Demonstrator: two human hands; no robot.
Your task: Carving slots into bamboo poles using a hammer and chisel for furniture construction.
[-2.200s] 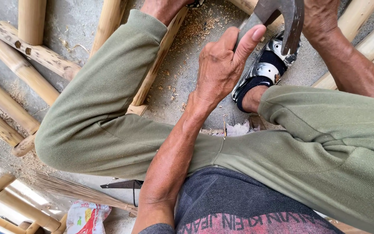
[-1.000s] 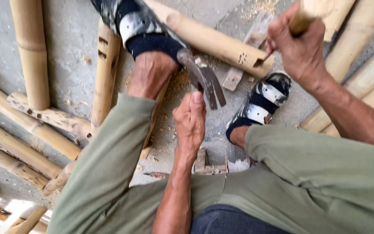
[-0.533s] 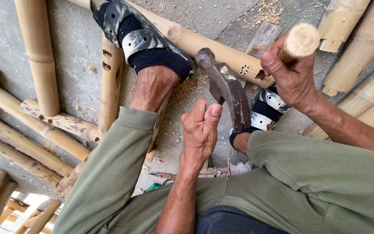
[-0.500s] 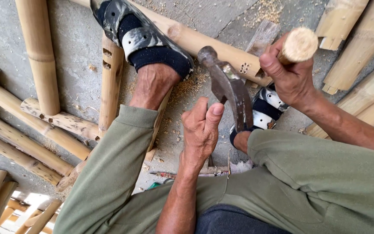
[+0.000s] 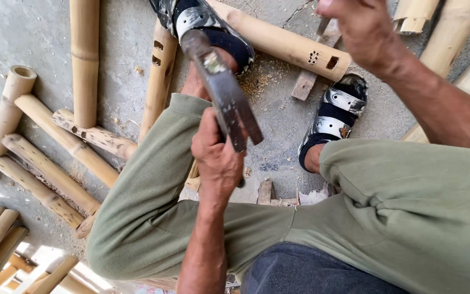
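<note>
Looking straight down at the blade [image 5: 224,95]: a dark, heavy metal cleaver-like tool, its long axis running from the upper left, over the sandalled left foot [image 5: 208,27], down and right toward my lap. The left hand [image 5: 218,160] is the one on it, fingers curled tight around the lower end, thumb side against the metal, so that hand is closed and holding. The blade stands up above the hand, raised off the floor and tilted a little to the left.

The right hand [image 5: 363,32] is up at the top edge, well apart from the blade and to its right. It looks closed, but what it grips is cut off by the frame, so I cannot tell what it holds.

Under the blade and beyond it lies a pale bamboo pole [image 5: 286,43] with small slots cut near its right end, slanting from under the left foot down toward the right sandal [image 5: 333,117]. A thinner slotted pole [image 5: 159,81] runs nearly upright just left of the left foot. Sawdust [image 5: 257,81] is scattered between the feet, with a small wooden offcut [image 5: 308,87] nearby.

Further left, more bamboo lengths [image 5: 55,147] lie across the concrete floor [image 5: 28,38]. Olive trousers [image 5: 409,218] fill the lower frame.
</note>
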